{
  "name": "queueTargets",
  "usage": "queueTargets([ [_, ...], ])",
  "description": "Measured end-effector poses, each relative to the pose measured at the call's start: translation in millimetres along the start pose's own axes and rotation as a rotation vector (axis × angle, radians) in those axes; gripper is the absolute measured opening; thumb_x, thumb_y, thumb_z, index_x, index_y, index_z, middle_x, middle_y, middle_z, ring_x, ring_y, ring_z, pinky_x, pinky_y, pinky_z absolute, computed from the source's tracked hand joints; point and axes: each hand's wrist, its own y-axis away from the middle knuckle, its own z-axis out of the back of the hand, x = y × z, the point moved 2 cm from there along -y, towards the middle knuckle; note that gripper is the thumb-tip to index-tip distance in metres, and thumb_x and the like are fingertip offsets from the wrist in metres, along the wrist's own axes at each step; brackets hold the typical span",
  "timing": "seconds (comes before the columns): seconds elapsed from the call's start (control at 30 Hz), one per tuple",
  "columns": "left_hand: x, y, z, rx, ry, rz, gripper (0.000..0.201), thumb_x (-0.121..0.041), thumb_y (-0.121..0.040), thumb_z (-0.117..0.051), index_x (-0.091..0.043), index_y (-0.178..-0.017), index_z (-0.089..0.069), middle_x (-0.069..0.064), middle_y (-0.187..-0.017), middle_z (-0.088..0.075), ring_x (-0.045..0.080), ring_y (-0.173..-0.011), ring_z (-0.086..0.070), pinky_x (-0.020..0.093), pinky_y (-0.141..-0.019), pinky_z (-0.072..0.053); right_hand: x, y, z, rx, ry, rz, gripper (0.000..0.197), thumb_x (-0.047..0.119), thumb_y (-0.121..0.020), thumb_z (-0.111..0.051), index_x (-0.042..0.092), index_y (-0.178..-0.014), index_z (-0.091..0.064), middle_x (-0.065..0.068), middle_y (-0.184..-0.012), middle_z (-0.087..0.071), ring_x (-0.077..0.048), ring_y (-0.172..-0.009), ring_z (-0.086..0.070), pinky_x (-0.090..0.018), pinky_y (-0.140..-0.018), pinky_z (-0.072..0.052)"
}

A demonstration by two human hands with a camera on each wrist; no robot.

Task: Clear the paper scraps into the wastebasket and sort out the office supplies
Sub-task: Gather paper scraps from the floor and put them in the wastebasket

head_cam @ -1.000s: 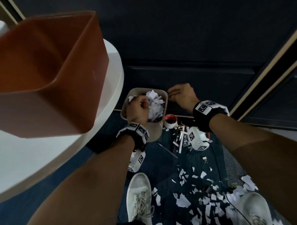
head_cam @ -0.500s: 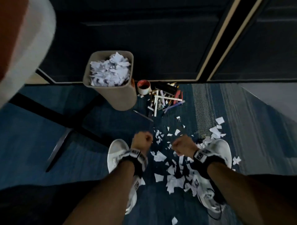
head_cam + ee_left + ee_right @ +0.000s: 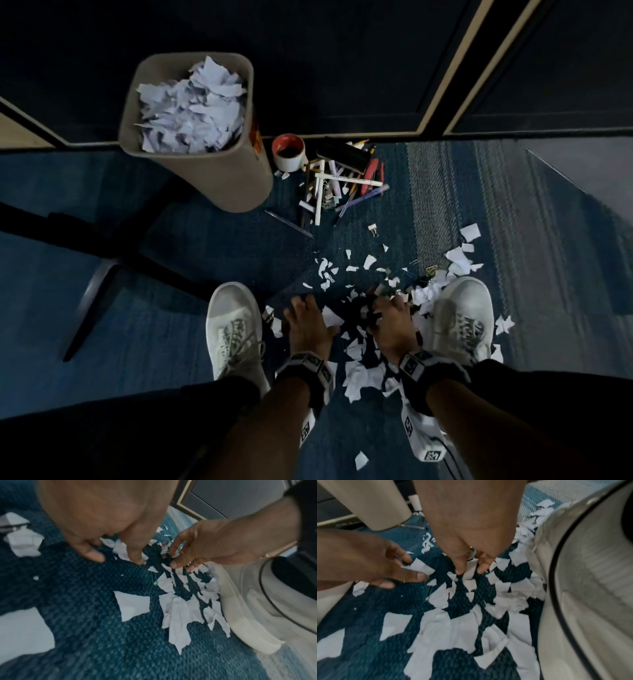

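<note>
no legible writing on wastebasket [image 3: 236, 185]

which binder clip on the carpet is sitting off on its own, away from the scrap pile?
The white binder clip, alone on bare carpet between the pen pile and the scraps. The yellow-and-black clips lie among scraps by the right shoe.

bare forearms, black wrist straps [image 3: 306, 371] with square black-and-white markers, white lace-up sneakers [image 3: 234, 329], dark trousers
</note>
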Motion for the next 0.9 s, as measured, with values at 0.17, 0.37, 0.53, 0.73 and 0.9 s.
queueTargets([
  [0.17, -2.2, -8.7, -5.3, -0.018, 0.095, -0.115, 0.02, -0.02, -0.095, -0.059, -0.008, -0.111, -0.056, 0.01, -0.127, -0.046, 0.027, -0.113, -0.052, 0.034, -0.088, -0.043, 7.9, -9.6, 3.1, -0.079, -0.144, -0.008, 0.009, 0.017, -0.088, -0.063, 0.015, -0.096, -0.068, -0.004, -0.095, -0.065, -0.025, -0.085, -0.062, -0.027, -0.07, -0.046],
  [0.37, -16.0, -33.3, 15.5, -0.125, 0.376, -0.146, 0.018, -0.026, -0.099, -0.057, -0.01, -0.097, -0.066, 0.001, -0.091, -0.068, 0.016, -0.082, -0.061, 0.019, -0.064, -0.041, 32.0, -62.7, 35.2, -0.284, -0.316, -0.077, 0.01, 0.015, -0.087, -0.071, 0.008, -0.092, -0.069, -0.009, -0.091, -0.069, -0.023, -0.08, -0.065, -0.021, -0.07, -0.044],
  [0.53, -29.9, -66.0, 25.5, -0.288, 0.496, -0.179, 0.03, -0.011, -0.089, -0.07, -0.014, -0.117, -0.063, 0.011, -0.098, -0.068, 0.024, -0.091, -0.065, 0.034, -0.074, -0.054, 39.5, -92.3, 35.6, -0.256, -0.292, -0.15, 0.034, 0.017, -0.083, -0.074, -0.001, -0.11, -0.064, -0.02, -0.111, -0.063, -0.036, -0.104, -0.061, -0.037, -0.085, -0.051],
  [0.73, -33.7, -83.1, 18.1, -0.287, 0.413, -0.148, 0.05, -0.009, -0.082, -0.075, -0.015, -0.129, -0.057, 0.014, -0.116, -0.067, 0.029, -0.105, -0.063, 0.043, -0.083, -0.056, 37.1, -96.5, 33.6, -0.271, -0.217, -0.058, 0.023, 0.003, -0.086, -0.07, 0.0, -0.109, -0.069, -0.02, -0.108, -0.066, -0.034, -0.097, -0.066, -0.038, -0.085, -0.054],
  [0.9, -44.5, -84.7, 27.4, -0.23, 0.317, -0.077, 0.015, -0.013, -0.088, -0.069, -0.013, -0.103, -0.07, 0.01, -0.109, -0.064, 0.028, -0.099, -0.062, 0.036, -0.079, -0.051, 35.9, -97.2, 39.3, -0.24, -0.259, -0.014, 0.008, 0.0, -0.083, -0.065, 0.002, -0.083, -0.073, -0.016, -0.077, -0.07, -0.031, -0.076, -0.067, -0.023, -0.062, -0.041],
])
